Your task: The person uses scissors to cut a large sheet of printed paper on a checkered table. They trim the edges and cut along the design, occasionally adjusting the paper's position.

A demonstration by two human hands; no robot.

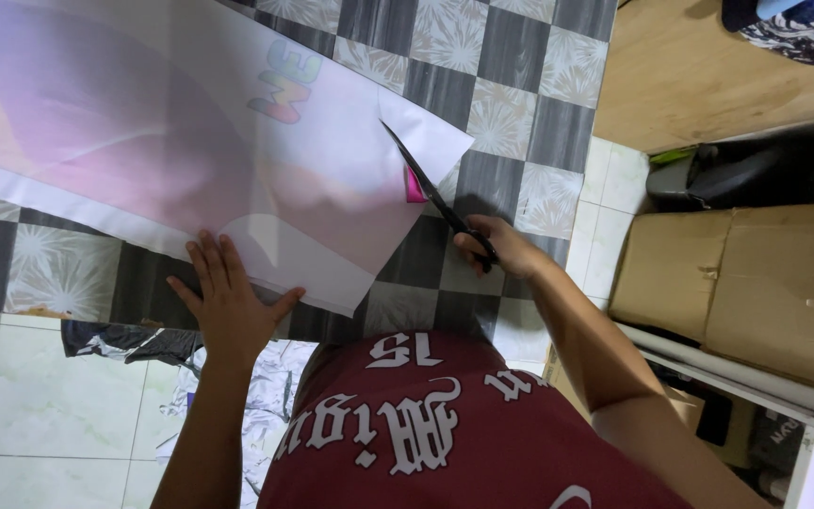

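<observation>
On the checkered floor (511,104), printed sheet (190,151) lies flat. Left hand (228,302) spread, pressing its near edge. Right hand (506,247) closed around scissors (435,193), blades at the right edge. Cut looks barely begun; nearly the whole sheet uncut.

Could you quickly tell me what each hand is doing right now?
Left hand: open, flat on the printed sheet.
Right hand: closed on the scissors.
</observation>
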